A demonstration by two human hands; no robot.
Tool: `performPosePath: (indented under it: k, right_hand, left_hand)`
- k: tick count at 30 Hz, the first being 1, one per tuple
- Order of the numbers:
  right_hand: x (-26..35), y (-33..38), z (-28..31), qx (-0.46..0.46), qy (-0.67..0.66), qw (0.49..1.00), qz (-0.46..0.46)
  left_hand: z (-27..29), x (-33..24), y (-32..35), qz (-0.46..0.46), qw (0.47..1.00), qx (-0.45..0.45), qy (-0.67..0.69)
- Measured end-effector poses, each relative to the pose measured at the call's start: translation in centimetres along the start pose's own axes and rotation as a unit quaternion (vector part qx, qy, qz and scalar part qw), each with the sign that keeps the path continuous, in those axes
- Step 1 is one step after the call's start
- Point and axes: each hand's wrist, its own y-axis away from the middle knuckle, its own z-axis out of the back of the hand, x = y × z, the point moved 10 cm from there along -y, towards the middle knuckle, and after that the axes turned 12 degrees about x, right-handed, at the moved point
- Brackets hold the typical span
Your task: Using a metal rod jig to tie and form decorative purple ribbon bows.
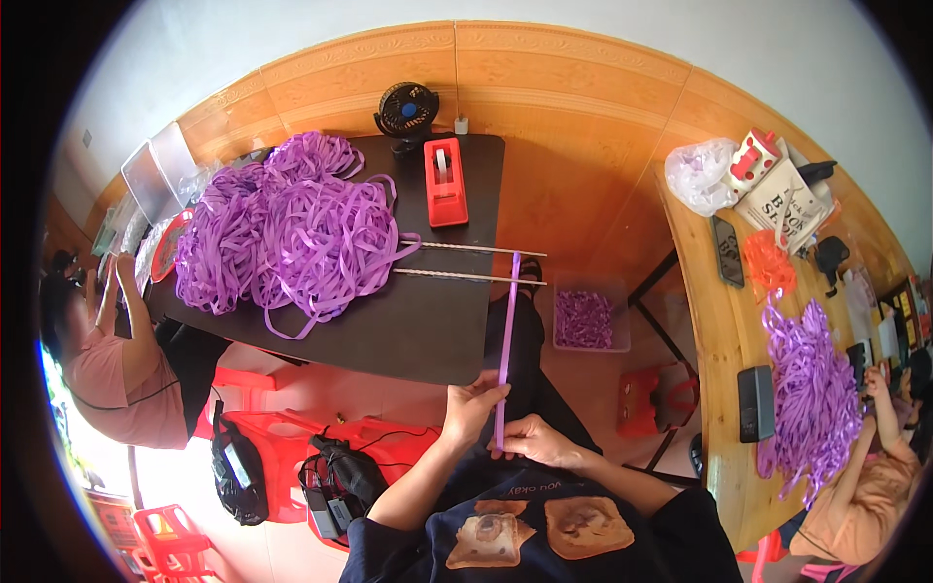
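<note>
A flat purple ribbon strip (507, 335) runs lengthwise in front of me, its far end at two thin metal rods (457, 277) that jut past the right edge of the dark table (428, 340). My left hand (468, 416) is closed on the strip partway along, between thumb and fingers. Lower down, near my shirt, my right hand (536, 441) pinches the strip's near end. On the table to the left lies a big tangled heap of purple ribbon (292, 233), close to the rods' other ends.
A red tape dispenser (446, 199) and a black fan (408, 112) stand at the table's back. Below the rods, a clear bin (588, 340) holds purple pieces. Red chairs (277, 437) carry bags. A wooden table (719, 389) with more ribbon (812, 398) stands right; people sit at both sides.
</note>
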Motion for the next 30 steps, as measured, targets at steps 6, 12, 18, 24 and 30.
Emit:
performPosePath:
  k: [6, 12, 18, 24, 30]
  right_hand:
    - [-0.9, -0.3, 0.6, 0.012, 0.015, 1.0, 0.0]
    - [-0.9, 0.1, 2.1, -0.001, 0.141, 0.99, -0.02]
    - [13.0, 4.4, 7.3, -0.367, 0.598, 0.687, 0.189]
    - [19.0, 0.7, 4.6, -0.288, 0.763, 0.469, 0.34]
    - [18.5, 0.4, 3.7, -0.276, 0.779, 0.425, 0.37]
  left_hand:
    - [0.5, 0.4, -0.3, -0.021, 0.999, -0.025, 0.017]
    - [0.4, 0.6, -0.5, -0.011, 1.0, 0.009, -0.008]
    - [0.6, 0.9, -0.6, 0.009, 1.0, 0.018, 0.004]
    - [0.0, 0.0, -0.4, -0.006, 1.0, 0.023, 0.011]
    - [0.0, -0.4, -0.1, -0.012, 0.998, 0.027, 0.052]
